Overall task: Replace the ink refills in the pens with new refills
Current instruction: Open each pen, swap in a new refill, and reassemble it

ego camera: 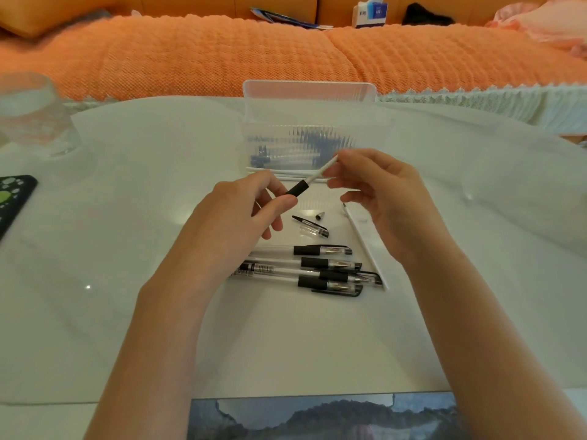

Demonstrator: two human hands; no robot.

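My left hand (pixel 241 214) grips a pen barrel (pixel 298 188) by its black rubber grip, tilted up to the right. A white refill (pixel 322 169) sticks out of the barrel, and the fingertips of my right hand (pixel 378 198) pinch its upper end. On the table below lie a clear pen cap (pixel 313 227) and a small metal tip cone (pixel 320 216). Several capped pens (pixel 320 271) lie side by side nearer to me. A loose white refill (pixel 365 246) lies slanted to their right.
A clear ribbed plastic box (pixel 311 138) with its lid up stands behind my hands, dark pens inside. A glass cup (pixel 35 115) stands far left, a dark phone (pixel 12 198) at the left edge. An orange sofa (pixel 254 55) runs behind the white table (pixel 127 249).
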